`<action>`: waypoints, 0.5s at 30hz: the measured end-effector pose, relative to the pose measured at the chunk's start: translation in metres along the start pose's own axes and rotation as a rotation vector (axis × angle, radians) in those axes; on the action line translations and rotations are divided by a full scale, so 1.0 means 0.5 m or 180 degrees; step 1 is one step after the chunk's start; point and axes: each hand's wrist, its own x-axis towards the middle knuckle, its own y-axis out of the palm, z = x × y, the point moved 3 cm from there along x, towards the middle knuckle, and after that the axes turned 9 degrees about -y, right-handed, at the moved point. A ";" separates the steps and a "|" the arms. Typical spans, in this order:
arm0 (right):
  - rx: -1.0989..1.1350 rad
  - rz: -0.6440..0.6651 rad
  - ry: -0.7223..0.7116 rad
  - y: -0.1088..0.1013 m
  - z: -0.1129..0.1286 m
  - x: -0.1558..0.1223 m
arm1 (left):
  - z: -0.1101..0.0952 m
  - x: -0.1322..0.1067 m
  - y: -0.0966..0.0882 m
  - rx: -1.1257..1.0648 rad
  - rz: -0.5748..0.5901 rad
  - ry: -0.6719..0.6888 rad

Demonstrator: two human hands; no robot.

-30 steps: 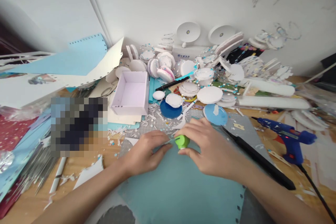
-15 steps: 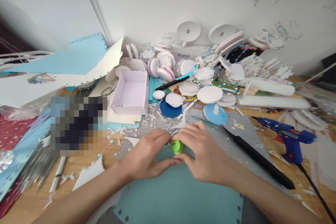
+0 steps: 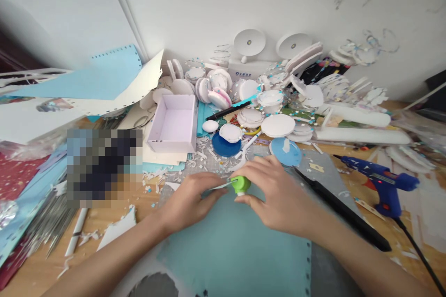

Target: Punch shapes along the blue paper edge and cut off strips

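Note:
My right hand [image 3: 273, 195] is closed round a small bright green craft punch [image 3: 240, 185], fingers over its top and thumb near its pale base. My left hand [image 3: 193, 199] pinches the far edge of a blue-green paper sheet [image 3: 237, 250] between thumb and fingers. That edge is lifted and runs up to the slot of the punch. Small punched holes line the sheet's right edge, and one shows at its bottom. Beneath lies a grey cutting mat [image 3: 325, 260]. A white sheet with a large cut-out [image 3: 139, 271] lies partly under the blue-green paper.
A blue glue gun [image 3: 386, 183] with a black cord lies right, near a long black tool [image 3: 344, 216]. Behind my hands are a pale open box [image 3: 174, 125], white foam discs [image 3: 278, 126] and blue discs [image 3: 291, 152]. Metal wires [image 3: 52, 218] and papers lie left.
The blue-green sheet has turned and shifted left, baring its punched right edge. My left hand has drawn away from the punch, and my right hand has moved slightly right and up with it.

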 end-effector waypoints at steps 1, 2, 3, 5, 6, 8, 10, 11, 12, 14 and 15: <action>-0.0019 0.0048 0.0017 -0.001 -0.003 0.000 | 0.002 0.000 -0.001 -0.0034 -0.0004 0.0000; -0.0029 0.0091 0.0021 -0.002 -0.004 0.000 | 0.003 0.000 -0.001 -0.0062 -0.0004 0.0003; -0.0037 0.0120 0.0018 -0.001 -0.005 0.000 | 0.003 0.000 -0.002 -0.0078 0.0010 0.0006; -0.0063 0.0148 0.0015 0.000 -0.005 -0.001 | 0.004 -0.001 -0.002 -0.0080 0.0043 -0.0002; -0.0087 0.0152 0.0020 0.001 -0.004 -0.001 | 0.003 -0.002 -0.003 -0.0068 0.0042 -0.0010; -0.0135 0.0138 0.0023 0.002 0.000 0.000 | 0.001 -0.003 -0.005 -0.0041 -0.0002 -0.0034; -0.0146 0.0129 -0.0001 0.002 0.007 0.002 | -0.002 -0.004 -0.008 -0.0018 -0.0070 -0.0056; -0.0136 0.0145 -0.0009 0.003 0.010 0.003 | -0.005 -0.005 -0.010 -0.0006 -0.0092 -0.0049; -0.0118 0.0180 -0.0009 0.004 0.013 0.004 | -0.007 -0.005 -0.010 0.0011 -0.0092 -0.0027; -0.0065 0.0245 -0.0016 0.009 0.019 0.005 | -0.012 -0.007 -0.011 0.0068 -0.0094 0.0088; -0.0040 0.0259 -0.0028 0.013 0.022 0.005 | -0.015 -0.008 -0.010 0.0099 -0.0117 0.0182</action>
